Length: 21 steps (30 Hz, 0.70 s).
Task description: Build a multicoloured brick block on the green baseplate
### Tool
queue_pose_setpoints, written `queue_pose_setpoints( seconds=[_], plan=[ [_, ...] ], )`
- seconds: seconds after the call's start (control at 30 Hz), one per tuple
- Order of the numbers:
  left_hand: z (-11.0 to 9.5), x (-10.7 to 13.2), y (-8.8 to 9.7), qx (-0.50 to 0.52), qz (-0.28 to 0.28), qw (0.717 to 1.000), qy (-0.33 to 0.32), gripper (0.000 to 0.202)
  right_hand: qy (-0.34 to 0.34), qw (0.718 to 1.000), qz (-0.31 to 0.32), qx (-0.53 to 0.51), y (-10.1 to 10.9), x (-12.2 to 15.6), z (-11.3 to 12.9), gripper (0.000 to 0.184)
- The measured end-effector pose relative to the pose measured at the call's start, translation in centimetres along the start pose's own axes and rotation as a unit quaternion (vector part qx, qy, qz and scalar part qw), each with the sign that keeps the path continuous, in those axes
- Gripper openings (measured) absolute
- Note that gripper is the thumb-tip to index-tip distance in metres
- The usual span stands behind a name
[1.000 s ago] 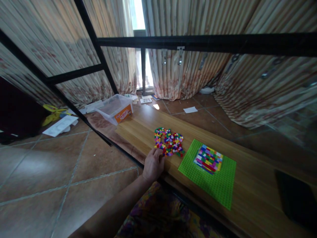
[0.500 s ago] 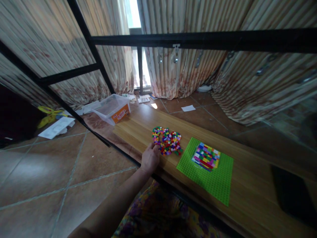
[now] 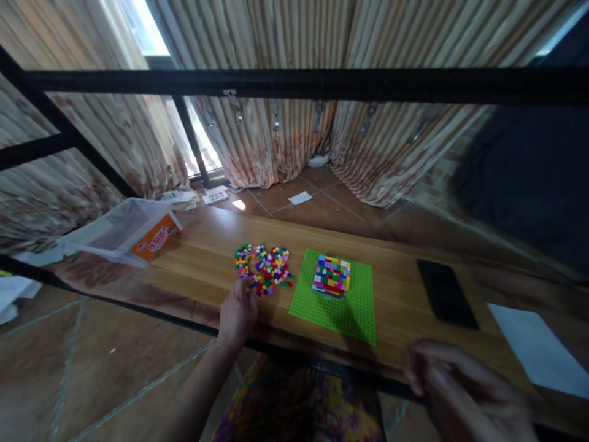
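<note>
My left hand (image 3: 238,310) rests at the near edge of a pile of small coloured bricks (image 3: 263,268) on the wooden tabletop (image 3: 396,288). Its fingertips touch the pile, curled, and whether they hold a brick is hidden. To the right of the pile lies a green baseplate (image 3: 338,310) with a square block of multicoloured bricks (image 3: 332,274) built on it. My right hand (image 3: 464,390) hovers low at the near right, blurred by motion, fingers loosely bent, apparently holding nothing.
A clear plastic tub with an orange label (image 3: 129,230) lies tilted at the table's left end. A black phone (image 3: 445,299) lies right of the baseplate, a white sheet (image 3: 536,353) farther right. A black metal bar (image 3: 299,83) crosses overhead. Striped curtains (image 3: 285,141) hang behind.
The view has swung to the right, bringing the phone, the white sheet and my right hand into sight. My left hand stays at the near edge of the brick pile.
</note>
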<state>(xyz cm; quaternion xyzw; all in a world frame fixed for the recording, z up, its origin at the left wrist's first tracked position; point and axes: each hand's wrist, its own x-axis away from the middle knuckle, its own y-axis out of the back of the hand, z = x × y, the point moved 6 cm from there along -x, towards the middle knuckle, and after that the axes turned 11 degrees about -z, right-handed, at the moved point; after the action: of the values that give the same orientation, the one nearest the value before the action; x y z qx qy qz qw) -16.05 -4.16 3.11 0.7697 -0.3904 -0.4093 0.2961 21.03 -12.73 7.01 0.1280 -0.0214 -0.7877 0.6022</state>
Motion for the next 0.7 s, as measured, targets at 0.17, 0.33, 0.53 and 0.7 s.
queue_pose_setpoints(
  seconds=[0.17,0.33,0.53,0.7],
  plan=[
    [-5.4,0.1,-0.9,0.183,0.015,0.980,-0.078,0.010,-0.059,0.985,-0.137,0.089,-2.5,-5.1,-3.1,0.031],
    [-11.9,-0.2,-2.7,0.274,0.077,0.946,-0.154,0.017,0.051,0.967,-0.145,0.205,-3.2,-6.8,-5.8,0.032],
    [-15.4,-0.8,-5.1,0.275,0.121,0.931,-0.205,0.020,0.118,0.952,-0.117,0.257,-4.3,-7.1,-7.1,0.029],
    [-15.6,-0.4,-6.2,0.227,0.070,0.944,-0.230,0.014,0.135,0.949,-0.121,0.257,-4.4,-6.8,-6.9,0.028]
  ],
)
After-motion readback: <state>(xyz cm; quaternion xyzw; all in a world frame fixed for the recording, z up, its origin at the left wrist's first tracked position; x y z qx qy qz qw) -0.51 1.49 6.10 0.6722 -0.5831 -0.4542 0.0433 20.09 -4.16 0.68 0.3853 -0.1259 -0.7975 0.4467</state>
